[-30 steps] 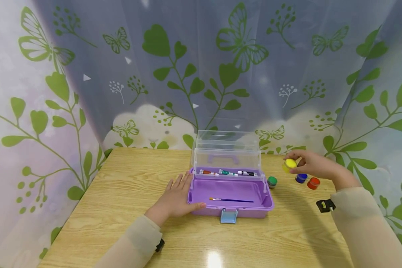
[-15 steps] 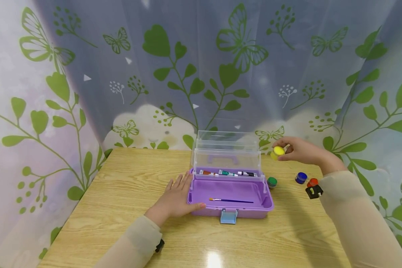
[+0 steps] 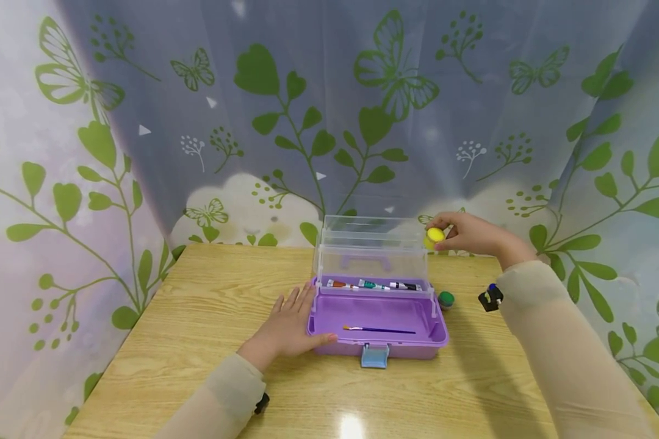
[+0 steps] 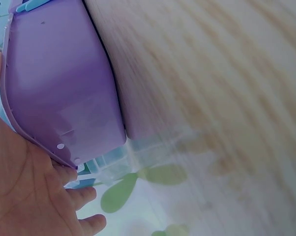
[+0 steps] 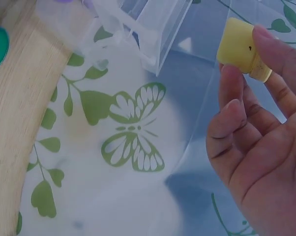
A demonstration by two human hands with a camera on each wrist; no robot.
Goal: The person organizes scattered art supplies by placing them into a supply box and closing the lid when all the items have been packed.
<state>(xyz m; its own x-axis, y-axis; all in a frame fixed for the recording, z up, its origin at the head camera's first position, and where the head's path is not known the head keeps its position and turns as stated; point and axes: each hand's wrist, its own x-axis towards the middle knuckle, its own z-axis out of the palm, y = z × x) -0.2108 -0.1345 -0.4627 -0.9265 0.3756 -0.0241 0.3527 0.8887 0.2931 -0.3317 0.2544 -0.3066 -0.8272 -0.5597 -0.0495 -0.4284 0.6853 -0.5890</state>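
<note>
Pinching a small, round, yellow plastic paint pot between thumb and curled fingers, the right hand is holding it aloft near the raised clear plastic lid of a rectangular purple plastic box. The left hand is resting straight, spread fingers against the box's left end, its thumb reaching over the front rim. A blue-handled paintbrush is lying inside, three slim paint tubes behind it; a small green-topped pot is standing just beside the box's right end on the wooden table.
</note>
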